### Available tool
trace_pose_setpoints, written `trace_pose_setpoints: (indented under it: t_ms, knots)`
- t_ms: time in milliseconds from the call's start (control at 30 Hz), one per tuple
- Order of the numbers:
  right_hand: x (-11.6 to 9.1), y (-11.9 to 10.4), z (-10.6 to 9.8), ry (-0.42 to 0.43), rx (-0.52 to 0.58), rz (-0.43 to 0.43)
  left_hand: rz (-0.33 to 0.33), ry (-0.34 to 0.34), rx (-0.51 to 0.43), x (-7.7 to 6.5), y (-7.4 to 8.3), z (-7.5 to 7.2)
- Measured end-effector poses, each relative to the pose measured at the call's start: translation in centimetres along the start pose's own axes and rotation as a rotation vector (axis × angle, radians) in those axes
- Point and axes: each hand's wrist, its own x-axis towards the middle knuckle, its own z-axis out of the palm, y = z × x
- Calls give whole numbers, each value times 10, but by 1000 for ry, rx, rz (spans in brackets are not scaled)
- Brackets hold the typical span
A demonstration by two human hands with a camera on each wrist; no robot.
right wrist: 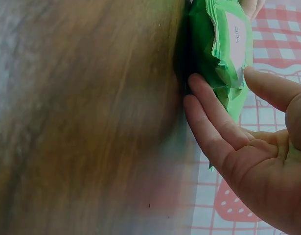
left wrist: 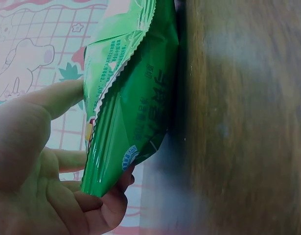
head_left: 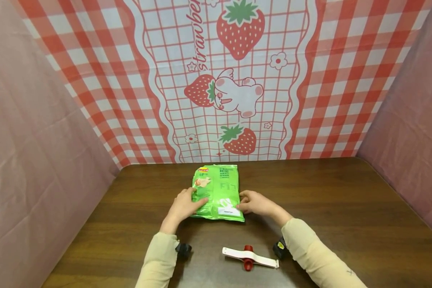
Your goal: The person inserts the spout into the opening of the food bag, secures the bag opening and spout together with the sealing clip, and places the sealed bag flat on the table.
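Note:
A green plastic food packet [head_left: 216, 192] with printed labels and crimped ends lies flat on the wooden table. My left hand [head_left: 185, 204] holds its left side. The left thumb lies over the top face, and the other fingers bend round the crimped end [left wrist: 94, 171], partly hidden behind it. At the opposite side is my right hand [head_left: 257, 203], with the thumb at the packet's upper edge. Two of its fingers [right wrist: 209, 117] extend, fairly straight, along the lower side near the tabletop.
Nearer me on the table [head_left: 327, 192] lies a white strip [head_left: 264, 260] crossed with a red, spool-like piece [head_left: 248, 264]. Dark wrist cameras [head_left: 183, 250] sit by both sleeves. A red-and-white strawberry cloth [head_left: 234, 92] hangs behind, with pink curtains [head_left: 39, 120] at the sides.

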Motion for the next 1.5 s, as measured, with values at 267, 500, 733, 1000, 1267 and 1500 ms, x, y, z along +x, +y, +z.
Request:
trace_pose_setpoints:
  t_ms: [267,500,733,1000,1267,1500]
  knots:
    - [-4,2,-4,5,12,18,29,3,-5,1,5,3]
    - [-8,4,-10,2,20,18,62,-23,-34,-1,11,4]
    - [-15,10,-15,-9,48,-2,96,-42,-34,-2,15,7]
    - [-23,16,-21,-18,73,-17,141,-52,-46,-2,21,11]
    - [-29,20,-26,-14,88,-12,177,-73,-69,-3,23,14]
    - [-38,18,-29,-9,89,-1,196,-106,-67,-3,26,15]
